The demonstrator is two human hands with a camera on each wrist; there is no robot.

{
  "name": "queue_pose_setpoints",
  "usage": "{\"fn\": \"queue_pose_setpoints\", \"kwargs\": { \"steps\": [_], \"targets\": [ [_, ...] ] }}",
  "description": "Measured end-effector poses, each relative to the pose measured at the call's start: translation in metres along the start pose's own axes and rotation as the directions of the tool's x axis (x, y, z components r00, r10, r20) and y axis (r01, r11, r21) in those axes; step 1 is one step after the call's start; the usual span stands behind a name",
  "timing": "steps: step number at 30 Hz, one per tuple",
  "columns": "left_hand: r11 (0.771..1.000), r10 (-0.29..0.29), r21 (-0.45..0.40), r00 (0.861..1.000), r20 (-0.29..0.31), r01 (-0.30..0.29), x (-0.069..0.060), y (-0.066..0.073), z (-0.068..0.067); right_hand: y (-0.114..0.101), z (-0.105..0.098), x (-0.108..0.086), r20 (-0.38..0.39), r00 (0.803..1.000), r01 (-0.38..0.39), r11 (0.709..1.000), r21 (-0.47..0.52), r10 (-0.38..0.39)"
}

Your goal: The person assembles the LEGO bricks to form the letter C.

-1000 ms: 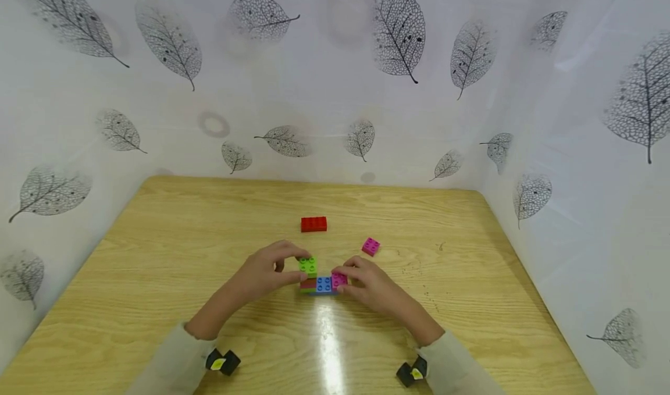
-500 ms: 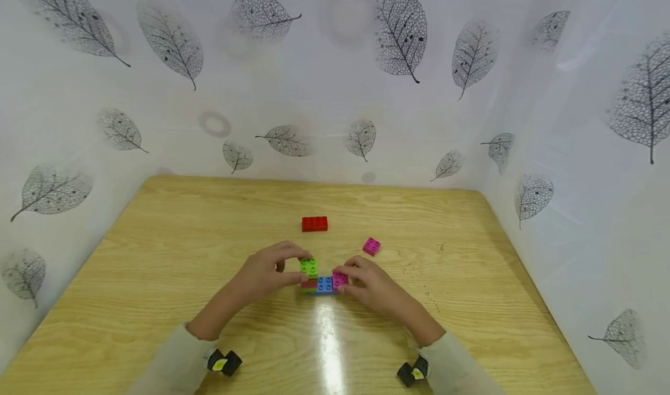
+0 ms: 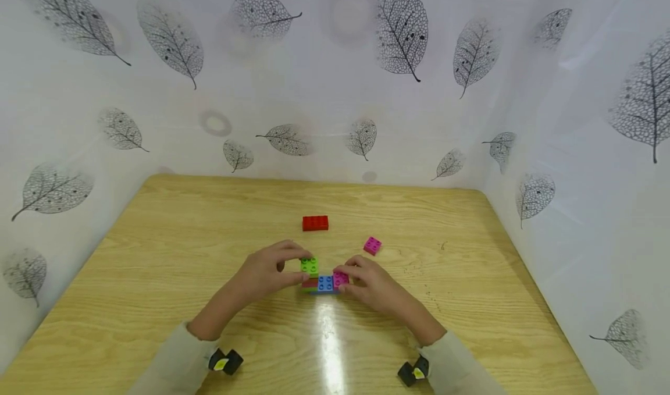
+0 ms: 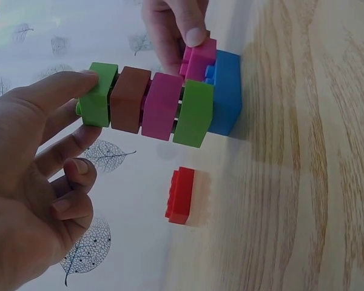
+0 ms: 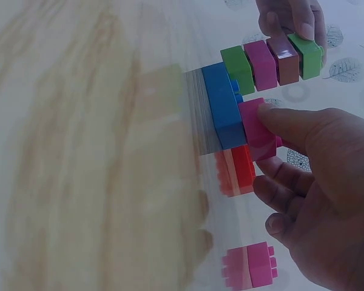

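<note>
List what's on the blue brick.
Left: lower green brick, then pink brick, brown brick, upper green brick. Right: single pink brick. Studs show between; those beneath bricks are covered.

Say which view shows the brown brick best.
The left wrist view: the brown brick appears largest there, its side unobstructed between a green brick and a pink brick. The right wrist view shows it smaller, with glare; the head view, a strip below the green brick.
</note>
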State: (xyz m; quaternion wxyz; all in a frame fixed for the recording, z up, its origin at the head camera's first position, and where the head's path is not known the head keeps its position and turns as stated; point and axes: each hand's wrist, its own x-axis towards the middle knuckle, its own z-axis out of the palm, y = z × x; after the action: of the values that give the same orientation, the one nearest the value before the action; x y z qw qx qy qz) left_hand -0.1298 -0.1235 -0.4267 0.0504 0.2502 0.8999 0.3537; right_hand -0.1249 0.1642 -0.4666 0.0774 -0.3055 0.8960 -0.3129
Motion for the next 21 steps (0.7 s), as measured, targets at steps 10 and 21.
{"fn": "queue_pose_setpoints", "kwargs": {
  "steps": [10,21],
  "targets": [
    [0.998,0.035,0.052,0.999,-0.001,-0.035,0.0,0.0017,0.0006,0.0005,0.0004,-0.0005,0.0,1.0,-0.005,1.0,-0.002,0.005],
    [0.999,0.036,0.021,0.999,-0.008,-0.036,-0.0014,0.0007,0.0031,0.0002,0.0015,0.0,-0.009,1.0,-0.003,1.0,-0.004,0.003]
  ]
}}
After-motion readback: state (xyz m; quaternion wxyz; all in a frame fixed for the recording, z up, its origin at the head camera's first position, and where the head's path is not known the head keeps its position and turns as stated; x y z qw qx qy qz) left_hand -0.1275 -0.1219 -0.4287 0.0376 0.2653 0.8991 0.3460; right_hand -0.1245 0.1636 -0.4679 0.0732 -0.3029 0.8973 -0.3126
